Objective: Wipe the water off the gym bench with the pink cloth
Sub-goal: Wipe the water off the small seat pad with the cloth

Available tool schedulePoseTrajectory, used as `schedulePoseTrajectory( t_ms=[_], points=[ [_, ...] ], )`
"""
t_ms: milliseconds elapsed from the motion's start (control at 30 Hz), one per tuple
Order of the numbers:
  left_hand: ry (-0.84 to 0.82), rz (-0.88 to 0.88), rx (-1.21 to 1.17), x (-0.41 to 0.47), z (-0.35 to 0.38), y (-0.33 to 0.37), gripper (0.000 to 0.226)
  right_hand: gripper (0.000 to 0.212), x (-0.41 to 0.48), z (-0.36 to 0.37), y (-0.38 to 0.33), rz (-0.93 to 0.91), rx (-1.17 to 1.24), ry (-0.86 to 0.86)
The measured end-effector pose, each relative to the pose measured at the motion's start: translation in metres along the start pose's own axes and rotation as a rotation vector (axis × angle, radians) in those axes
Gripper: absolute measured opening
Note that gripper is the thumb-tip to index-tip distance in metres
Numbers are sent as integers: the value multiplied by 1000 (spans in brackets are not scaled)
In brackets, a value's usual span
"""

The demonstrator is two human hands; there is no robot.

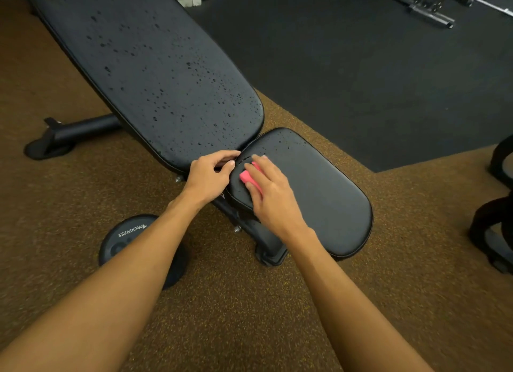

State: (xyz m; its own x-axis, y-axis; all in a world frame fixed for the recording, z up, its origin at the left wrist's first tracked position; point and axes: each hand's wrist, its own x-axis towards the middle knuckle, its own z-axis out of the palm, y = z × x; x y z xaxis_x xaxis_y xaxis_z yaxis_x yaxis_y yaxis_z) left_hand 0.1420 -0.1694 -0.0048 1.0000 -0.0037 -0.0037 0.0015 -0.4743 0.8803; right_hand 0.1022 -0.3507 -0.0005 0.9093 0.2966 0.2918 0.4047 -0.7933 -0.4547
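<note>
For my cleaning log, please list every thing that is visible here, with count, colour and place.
long black padded backrest: one, black, upper left, water drops all over
short black padded seat pad: one, black, centre, few drops
small pink cloth: one, pink, on seat pad
round black weight plate: one, black, floor, lower left
silver barbell: one, silver, top right
black rubber mat: one, black, upper right
left hand: one, grips backrest's end
right hand: one, presses cloth
</note>
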Motion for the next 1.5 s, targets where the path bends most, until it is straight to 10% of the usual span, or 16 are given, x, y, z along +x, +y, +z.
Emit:
schedulePoseTrajectory(
  t_ms=[133, 367, 567, 767, 1500],
  points=[
    [-17, -1, -10, 0, -1, -3, 35, 43, -25, -17, 6, -225, -17, -141],
    [-48, -38, -65, 0, -4, -4, 39, 41, 11, -2, 5, 43, -19, -8],
    [-91, -60, -94, 1, -11, -9, 42, 44, -16, -12, 1, -232, -8, -170],
    [-111, -46, -85, 4, -16, -11, 46, 42, 12, -3, -2, 55, -16, -20],
    [-49, -68, -159, 2, -14, -15, 50, 45, 22, 15, -9, 5, -33, -33]
  ],
)
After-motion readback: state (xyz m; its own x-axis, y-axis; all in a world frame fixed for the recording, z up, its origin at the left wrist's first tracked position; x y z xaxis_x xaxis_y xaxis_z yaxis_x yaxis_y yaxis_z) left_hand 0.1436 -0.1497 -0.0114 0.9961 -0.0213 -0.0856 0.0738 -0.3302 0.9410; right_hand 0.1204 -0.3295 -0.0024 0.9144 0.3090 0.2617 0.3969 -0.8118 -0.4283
